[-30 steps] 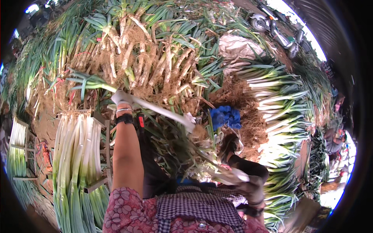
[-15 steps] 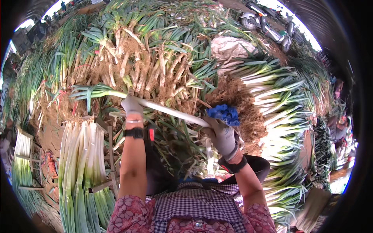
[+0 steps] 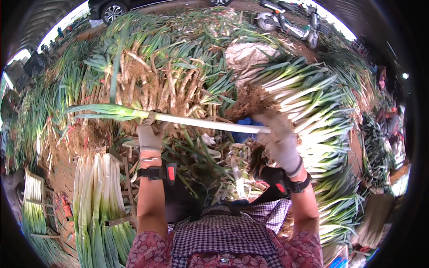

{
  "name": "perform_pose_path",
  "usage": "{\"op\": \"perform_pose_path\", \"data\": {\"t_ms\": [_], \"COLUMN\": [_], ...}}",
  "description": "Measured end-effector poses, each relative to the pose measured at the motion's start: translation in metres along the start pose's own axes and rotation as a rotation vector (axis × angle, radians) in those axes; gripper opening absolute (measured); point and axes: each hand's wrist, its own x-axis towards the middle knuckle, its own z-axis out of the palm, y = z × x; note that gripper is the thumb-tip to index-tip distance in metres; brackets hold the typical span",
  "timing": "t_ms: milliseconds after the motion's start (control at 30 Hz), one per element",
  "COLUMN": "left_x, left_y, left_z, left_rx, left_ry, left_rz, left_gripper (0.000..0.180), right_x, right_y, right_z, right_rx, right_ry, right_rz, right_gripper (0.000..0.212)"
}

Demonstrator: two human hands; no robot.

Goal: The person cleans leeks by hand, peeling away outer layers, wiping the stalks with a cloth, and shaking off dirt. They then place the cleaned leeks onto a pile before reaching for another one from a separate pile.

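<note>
A long leek (image 3: 201,123) with a clean white stalk and green leaves pointing left is held level in front of me. My left hand (image 3: 150,133), in a pale glove, grips it where white turns to green. My right hand (image 3: 280,140), also gloved, is closed around the root end. Both wrists carry black bands with a red patch. Below the leek lies a heap of peeled skins and leaf trimmings (image 3: 210,165).
A big pile of uncleaned leeks with earthy roots (image 3: 161,80) rises ahead. Cleaned white leeks lie in a row at the right (image 3: 308,107) and in a wooden rack at the lower left (image 3: 96,201). A car and a motorbike (image 3: 290,24) stand beyond.
The leek has been raised and turned level. My right hand came up from my lap, first grasping the stalk, and now holds its root end out to the right.
</note>
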Motion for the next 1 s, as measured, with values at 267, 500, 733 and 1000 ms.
{"op": "perform_pose_path", "data": {"t_ms": [267,500,733,1000], "left_x": [-0.042,-0.085,-0.137,-0.152], "left_y": [-0.057,-0.135,-0.136,-0.104], "left_z": [0.074,0.103,0.126,0.147], "left_rx": [-0.072,0.105,0.105,0.084], "left_ry": [-0.254,-0.549,-0.524,-0.59], "left_rz": [-0.072,-0.084,-0.062,0.058], "left_gripper": [0.005,0.015,0.022,0.019], "right_x": [-0.059,-0.022,0.01,-0.04], "right_y": [0.06,-0.033,0.023,0.003], "right_z": [-0.07,0.017,0.032,-0.029], "right_rx": [-0.379,0.343,0.172,-0.241], "right_ry": [0.244,0.31,0.621,0.224], "right_rz": [0.183,-0.081,-0.059,0.163], "right_gripper": [0.041,0.038,0.036,0.02]}}
